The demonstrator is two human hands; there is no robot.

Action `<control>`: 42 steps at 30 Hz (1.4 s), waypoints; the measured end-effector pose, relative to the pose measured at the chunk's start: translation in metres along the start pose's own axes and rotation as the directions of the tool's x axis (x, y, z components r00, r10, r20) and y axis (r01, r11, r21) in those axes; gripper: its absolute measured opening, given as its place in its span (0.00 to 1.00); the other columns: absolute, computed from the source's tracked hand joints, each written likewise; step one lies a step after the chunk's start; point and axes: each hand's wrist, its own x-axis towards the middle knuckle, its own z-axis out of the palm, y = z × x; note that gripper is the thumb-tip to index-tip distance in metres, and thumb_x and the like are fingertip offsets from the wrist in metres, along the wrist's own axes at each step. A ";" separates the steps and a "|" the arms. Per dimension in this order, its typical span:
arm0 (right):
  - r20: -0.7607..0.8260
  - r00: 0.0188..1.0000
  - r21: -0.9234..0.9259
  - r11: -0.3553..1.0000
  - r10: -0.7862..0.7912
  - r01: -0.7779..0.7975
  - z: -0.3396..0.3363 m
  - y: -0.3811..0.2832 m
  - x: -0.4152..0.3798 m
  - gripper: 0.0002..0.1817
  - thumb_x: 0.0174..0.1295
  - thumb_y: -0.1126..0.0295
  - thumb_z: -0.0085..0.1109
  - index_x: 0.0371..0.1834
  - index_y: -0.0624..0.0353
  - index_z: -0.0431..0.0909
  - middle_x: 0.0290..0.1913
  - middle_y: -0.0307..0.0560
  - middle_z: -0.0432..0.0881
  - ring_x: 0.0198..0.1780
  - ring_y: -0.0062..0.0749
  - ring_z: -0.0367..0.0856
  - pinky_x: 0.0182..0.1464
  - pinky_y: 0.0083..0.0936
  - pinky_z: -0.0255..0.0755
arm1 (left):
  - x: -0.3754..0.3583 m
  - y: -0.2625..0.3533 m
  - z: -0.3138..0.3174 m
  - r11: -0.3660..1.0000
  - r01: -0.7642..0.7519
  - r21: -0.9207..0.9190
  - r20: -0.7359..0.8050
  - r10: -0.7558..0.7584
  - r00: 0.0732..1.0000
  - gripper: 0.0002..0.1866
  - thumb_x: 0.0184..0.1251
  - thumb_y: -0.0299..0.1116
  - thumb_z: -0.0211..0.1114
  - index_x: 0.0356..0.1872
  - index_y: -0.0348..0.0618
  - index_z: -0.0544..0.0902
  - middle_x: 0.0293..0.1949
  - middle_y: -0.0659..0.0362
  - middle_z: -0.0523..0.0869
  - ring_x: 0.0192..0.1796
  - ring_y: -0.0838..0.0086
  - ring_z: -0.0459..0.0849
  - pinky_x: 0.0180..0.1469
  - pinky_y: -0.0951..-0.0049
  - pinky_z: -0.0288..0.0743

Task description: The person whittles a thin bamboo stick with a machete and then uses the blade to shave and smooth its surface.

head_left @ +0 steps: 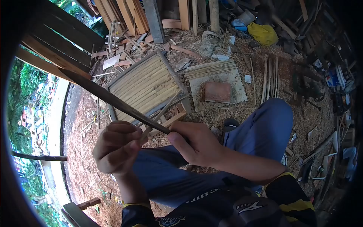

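Observation:
My right hand is closed around the near end of a long dark blade, which looks like a machete; its handle is hidden in my fist. The blade stretches up and left, away from me. Between the fingers of my left hand is a thin bamboo strip, slanting up to the right. Strip and blade cross just beside my two hands. Beyond them lies a framed panel of bamboo slats, tilted on the ground.
A reddish block rests on a pale board, with a bundle of thin strips along its far edge. More strips lie to the right. Wood shavings cover the ground. Timber planks and a yellow bag stand behind.

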 end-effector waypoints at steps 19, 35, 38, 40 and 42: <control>-0.031 0.998 -0.061 0.996 -0.061 0.059 0.002 -0.007 -0.007 0.15 0.74 0.58 0.61 0.34 0.59 0.79 0.24 0.51 0.76 0.25 0.50 0.81 0.29 0.40 0.73 | 0.007 0.011 0.004 0.989 -0.138 -0.061 -0.029 0.136 0.990 0.10 0.43 0.23 0.83 0.25 0.47 0.88 0.27 0.64 0.85 0.36 0.69 0.90 0.37 0.70 0.86; -0.077 0.997 -0.037 0.999 0.010 -0.013 0.001 0.009 -0.004 0.16 0.78 0.61 0.56 0.34 0.62 0.79 0.21 0.50 0.74 0.22 0.42 0.79 0.28 0.36 0.70 | -0.011 0.010 0.016 0.985 0.100 0.141 -0.195 -0.071 0.978 0.14 0.68 0.20 0.72 0.50 0.39 0.79 0.37 0.54 0.73 0.38 0.55 0.91 0.36 0.70 0.92; -0.051 0.997 -0.035 0.998 0.057 -0.059 -0.001 0.007 -0.003 0.16 0.77 0.61 0.56 0.34 0.61 0.79 0.21 0.50 0.74 0.22 0.42 0.80 0.28 0.36 0.70 | -0.010 0.011 0.015 0.978 0.099 0.185 -0.183 -0.065 0.981 0.13 0.72 0.22 0.70 0.53 0.39 0.79 0.36 0.54 0.73 0.37 0.57 0.90 0.32 0.73 0.89; -0.039 0.997 -0.041 0.997 0.066 -0.068 -0.002 0.008 -0.002 0.16 0.78 0.61 0.56 0.34 0.61 0.79 0.21 0.50 0.75 0.22 0.43 0.80 0.28 0.37 0.70 | -0.010 0.012 0.016 0.975 0.108 0.193 -0.180 -0.073 0.981 0.13 0.72 0.22 0.69 0.54 0.39 0.78 0.36 0.54 0.74 0.37 0.57 0.90 0.32 0.73 0.89; -0.044 0.998 -0.046 0.998 0.041 -0.043 -0.002 0.011 -0.002 0.16 0.78 0.61 0.55 0.34 0.61 0.79 0.21 0.51 0.75 0.22 0.43 0.80 0.28 0.37 0.70 | -0.009 0.014 0.017 0.975 0.114 0.192 -0.181 -0.079 0.980 0.12 0.73 0.22 0.69 0.53 0.39 0.79 0.36 0.53 0.74 0.37 0.56 0.90 0.33 0.71 0.90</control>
